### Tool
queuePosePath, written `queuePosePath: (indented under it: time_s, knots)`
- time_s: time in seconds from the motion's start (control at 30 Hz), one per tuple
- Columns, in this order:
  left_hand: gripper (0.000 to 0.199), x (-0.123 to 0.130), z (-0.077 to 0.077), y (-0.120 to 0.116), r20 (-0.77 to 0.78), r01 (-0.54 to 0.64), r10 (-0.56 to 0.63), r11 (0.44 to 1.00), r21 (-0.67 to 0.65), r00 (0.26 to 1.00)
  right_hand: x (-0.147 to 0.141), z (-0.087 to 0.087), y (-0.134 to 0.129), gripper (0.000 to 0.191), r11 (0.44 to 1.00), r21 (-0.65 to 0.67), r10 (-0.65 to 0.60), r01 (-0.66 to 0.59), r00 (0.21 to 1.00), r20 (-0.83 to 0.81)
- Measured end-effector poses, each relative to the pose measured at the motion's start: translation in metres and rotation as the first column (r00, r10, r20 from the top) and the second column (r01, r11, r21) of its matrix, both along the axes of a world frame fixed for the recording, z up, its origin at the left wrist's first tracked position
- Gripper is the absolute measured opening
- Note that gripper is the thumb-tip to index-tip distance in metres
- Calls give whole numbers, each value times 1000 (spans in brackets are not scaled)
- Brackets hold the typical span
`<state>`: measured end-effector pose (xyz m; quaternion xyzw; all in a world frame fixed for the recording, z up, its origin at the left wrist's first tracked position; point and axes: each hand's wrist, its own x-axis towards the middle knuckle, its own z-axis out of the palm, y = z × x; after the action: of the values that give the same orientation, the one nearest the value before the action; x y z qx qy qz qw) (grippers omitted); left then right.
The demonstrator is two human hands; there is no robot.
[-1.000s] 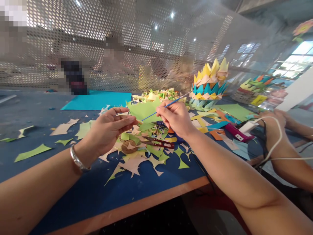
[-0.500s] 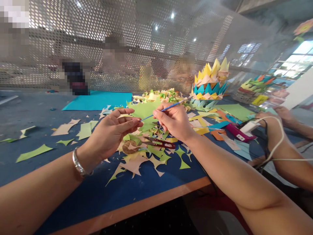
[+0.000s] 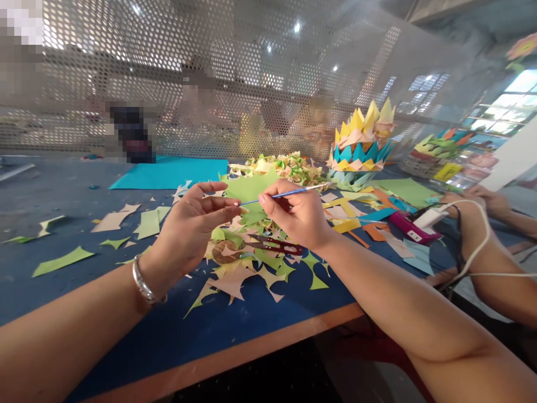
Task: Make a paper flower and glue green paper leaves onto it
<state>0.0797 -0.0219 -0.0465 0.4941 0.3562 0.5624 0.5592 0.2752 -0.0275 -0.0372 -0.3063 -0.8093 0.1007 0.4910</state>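
Note:
Near the middle, my right hand [image 3: 296, 215] pinches a thin blue brush [image 3: 293, 192], whose light end points right. The brush's other tip reaches the fingertips of my left hand [image 3: 197, 224]. That hand's thumb and index finger are pressed together on something too small to make out. A silver bracelet [image 3: 144, 280] circles my left wrist. Below the hands, dark red snips [image 3: 279, 244] lie on green and pink paper scraps [image 3: 230, 282]. Behind them is a green paper sheet [image 3: 247, 183].
A blue sheet [image 3: 172, 172] lies back left. Folded pieces [image 3: 289, 165] are heaped at the back beside a tiered paper ornament [image 3: 361, 148]. At right are a magenta power strip [image 3: 413, 228], cables and another person's arms [image 3: 495, 263]. A perforated screen [image 3: 235, 67] stands behind.
The brush has tilted flatter, its light end lowered. My left hand and wrist have shifted slightly right in view; both hands keep their pinches.

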Motion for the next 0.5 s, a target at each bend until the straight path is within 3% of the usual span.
queuePosePath:
  time_s: [0.27,0.5]
  knots:
    - [45,1,2,-3,9,-64,65,995,-72,998,-5,1,-5,20,955,288,-122,76,982,143]
    - [46,-1,-2,0,15,-51,52,996,-67,999,-5,-1,-5,21,942,332,-131,48,964,232]
